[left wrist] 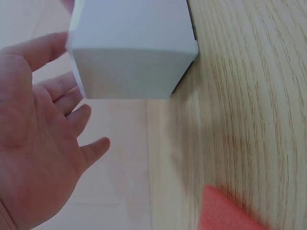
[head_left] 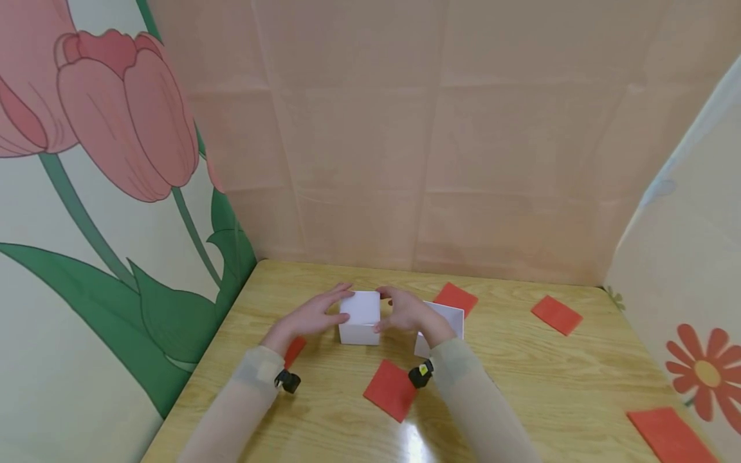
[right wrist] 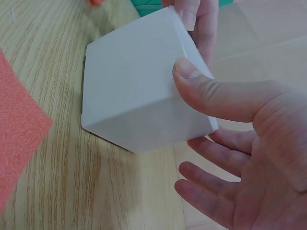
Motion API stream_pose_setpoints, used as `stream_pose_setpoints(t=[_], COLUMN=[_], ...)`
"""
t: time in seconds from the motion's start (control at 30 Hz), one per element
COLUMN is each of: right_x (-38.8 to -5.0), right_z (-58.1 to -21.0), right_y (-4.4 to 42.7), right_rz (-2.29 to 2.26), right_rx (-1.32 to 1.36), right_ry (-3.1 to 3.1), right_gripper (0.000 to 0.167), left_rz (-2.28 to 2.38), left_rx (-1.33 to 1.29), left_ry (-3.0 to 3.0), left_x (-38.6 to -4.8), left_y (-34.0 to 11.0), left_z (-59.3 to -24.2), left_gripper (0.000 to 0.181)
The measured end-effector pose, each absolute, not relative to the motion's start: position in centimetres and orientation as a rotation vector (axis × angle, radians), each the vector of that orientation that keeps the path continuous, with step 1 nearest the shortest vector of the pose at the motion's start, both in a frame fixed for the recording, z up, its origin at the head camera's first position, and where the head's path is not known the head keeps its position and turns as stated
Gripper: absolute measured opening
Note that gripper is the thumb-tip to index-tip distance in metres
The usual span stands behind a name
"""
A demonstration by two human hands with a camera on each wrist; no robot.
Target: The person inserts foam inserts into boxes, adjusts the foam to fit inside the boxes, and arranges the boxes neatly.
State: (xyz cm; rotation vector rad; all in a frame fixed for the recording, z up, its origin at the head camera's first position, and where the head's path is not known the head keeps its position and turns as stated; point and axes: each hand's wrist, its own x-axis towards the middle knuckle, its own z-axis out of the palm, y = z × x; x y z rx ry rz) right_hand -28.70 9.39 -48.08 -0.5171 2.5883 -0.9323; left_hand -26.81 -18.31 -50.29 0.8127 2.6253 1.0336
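A small white box point(head_left: 360, 308) stands on the wooden table between both hands. My left hand point(head_left: 315, 314) holds it at the left side, thumb and index finger at its edges; in the left wrist view the other fingers of that left hand point(left wrist: 43, 124) are loosely bent. On the opposite side my right hand point(head_left: 407, 310) grips the box. In the right wrist view, the right hand's thumb point(right wrist: 211, 93) presses near the box's upper edge, and some fingers reach behind it. Partly hidden behind the right wrist is an open white box piece point(head_left: 451, 316), its inside showing.
Several flat red squares lie about the table point(head_left: 521, 379): one red square point(head_left: 389, 389) in front of the box, others behind the open piece and toward the right. Another red piece point(head_left: 295, 350) is partly under the left wrist. A pinkish cloth point(head_left: 428, 141) hangs behind the table.
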Motion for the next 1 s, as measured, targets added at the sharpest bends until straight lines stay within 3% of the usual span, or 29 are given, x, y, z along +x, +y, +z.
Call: stream_pose_setpoints(t=[0.63, 1.0], right_x=[-28.6, -28.8], right_z=[-48.1, -48.4], right_y=[9.3, 9.7], right_rz=[-0.953, -0.968], right_rx=[-0.516, -0.547], right_ry=[2.568, 2.554], right_gripper=[0.095, 0.096], left_rz=[0.955, 0.875], left_rx=[0.710, 0.772], left_ry=[2.785, 2.891], left_x=[-27.4, -27.8], left_y=[-17.2, -14.0], left_z=[-51.0, -49.0], left_gripper=[0.055, 0.049])
